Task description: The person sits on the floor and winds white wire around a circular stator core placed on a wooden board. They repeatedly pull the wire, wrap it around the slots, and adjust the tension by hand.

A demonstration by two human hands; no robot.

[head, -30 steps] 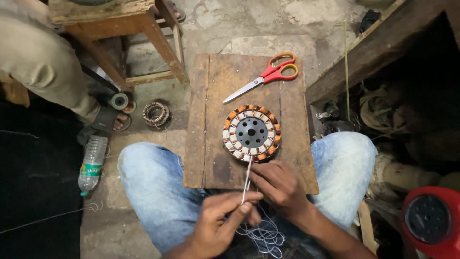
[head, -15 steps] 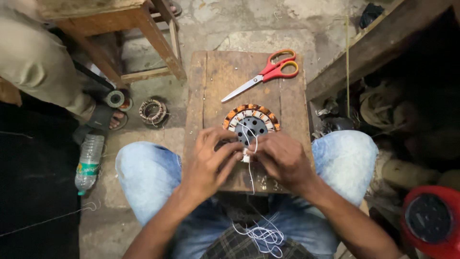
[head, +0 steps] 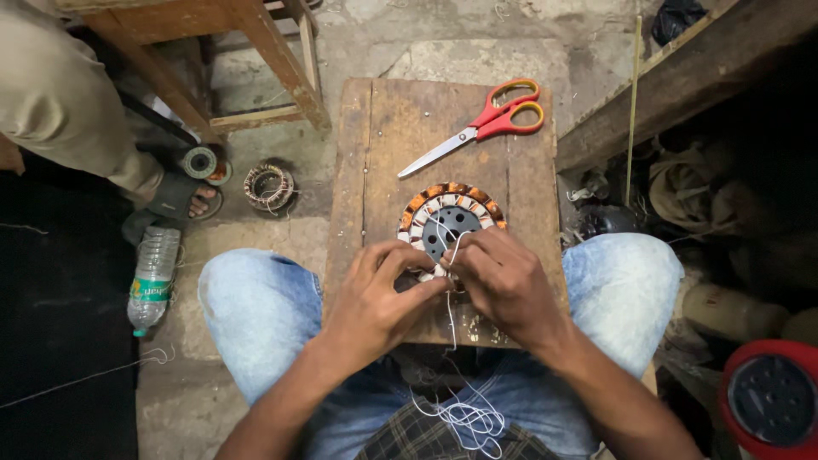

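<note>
Head view: loose white string (head: 467, 419) pools in the lap. Left hand (head: 375, 298) and right hand (head: 503, 281) both pinch that string at the near rim of the round copper-wound motor stator (head: 452, 217) on the worn wooden board (head: 383, 136). Lacing seems partly done; the far coils show no string. Red-handled scissors (head: 486, 123) lie beyond.

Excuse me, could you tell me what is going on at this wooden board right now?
A seated person has a wooden board across their knees, with a round motor winding of copper coils on it. The left hand and right hand meet at its near edge, pinching a white string that trails down to a loose heap in the lap. Red-handled scissors lie untouched farther up the board. Another person's sandalled foot rests on the floor to the left.
</note>
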